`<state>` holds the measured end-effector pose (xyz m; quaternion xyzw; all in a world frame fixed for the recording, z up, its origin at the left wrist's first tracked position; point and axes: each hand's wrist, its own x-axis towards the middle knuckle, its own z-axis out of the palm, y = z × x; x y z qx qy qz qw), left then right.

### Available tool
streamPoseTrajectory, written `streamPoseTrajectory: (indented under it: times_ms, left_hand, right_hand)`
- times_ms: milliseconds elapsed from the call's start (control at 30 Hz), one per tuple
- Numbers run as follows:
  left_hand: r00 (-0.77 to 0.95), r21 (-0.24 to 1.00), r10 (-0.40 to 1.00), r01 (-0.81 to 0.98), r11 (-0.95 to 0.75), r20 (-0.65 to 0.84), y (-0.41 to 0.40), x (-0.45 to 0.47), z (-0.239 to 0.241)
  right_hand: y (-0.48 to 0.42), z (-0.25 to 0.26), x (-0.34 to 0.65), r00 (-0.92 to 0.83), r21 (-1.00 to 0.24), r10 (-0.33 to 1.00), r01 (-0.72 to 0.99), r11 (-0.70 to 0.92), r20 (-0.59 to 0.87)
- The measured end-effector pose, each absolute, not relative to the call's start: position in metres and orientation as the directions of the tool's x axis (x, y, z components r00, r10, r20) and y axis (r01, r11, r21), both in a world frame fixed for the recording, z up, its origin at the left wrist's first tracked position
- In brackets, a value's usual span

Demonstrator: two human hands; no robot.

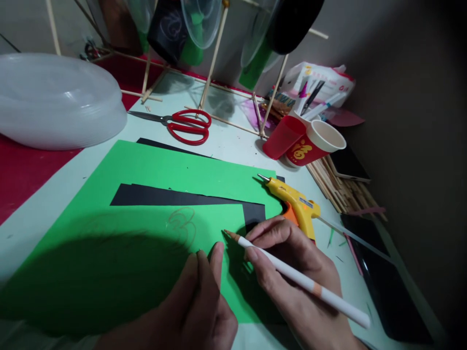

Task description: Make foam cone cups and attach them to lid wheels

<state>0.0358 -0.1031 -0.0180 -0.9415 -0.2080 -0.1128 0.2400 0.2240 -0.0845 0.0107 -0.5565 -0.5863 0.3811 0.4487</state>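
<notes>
My right hand (295, 267) grips a white coloured pencil (299, 278) with an orange-brown tip. The tip is just above or touching a sheet of green paper (142, 221); contact is hard to tell. Left of the tip, a faint looping outline (182, 227) is drawn on the green sheet. My left hand (204, 296) rests low on the same sheet with its fingers bent and pressed together. What they hold, if anything, is hidden. Strips of black paper (160, 195) lie between green sheets, above the drawing.
A yellow glue gun (297, 201) lies beside my right hand. Red-handled scissors (188, 127) are behind the papers. Paper cups (326, 138), wooden sticks (328, 182) and a black phone (383, 277) are on the right. Stacked plastic lids (58, 102) stand left; a stick frame (211, 63) stands behind.
</notes>
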Motion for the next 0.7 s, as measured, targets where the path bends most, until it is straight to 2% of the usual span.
streamPoseTrajectory:
  times_ms: [300,533,700]
  left_hand:
    - [0.858,-0.392,0.360,0.494,-0.776,0.367,-0.1025,0.0384,-0.0172]
    - [0.838,-0.370,0.385,0.523,-0.767,0.387,-0.1038,0.0384,-0.0170]
    - [0.861,-0.412,0.367,0.495,-0.765,0.353,-0.1041,0.0383,-0.0161]
  right_hand:
    - [-0.0898,0.0095,0.2268,-0.020,-0.935,1.000,0.353,0.029,0.024]
    - [-0.0911,0.0073,0.2265,-0.032,-0.924,0.998,0.378,0.066,0.058]
    - [-0.0895,0.0061,0.2267,-0.041,-0.916,0.997,0.393,0.078,0.068]
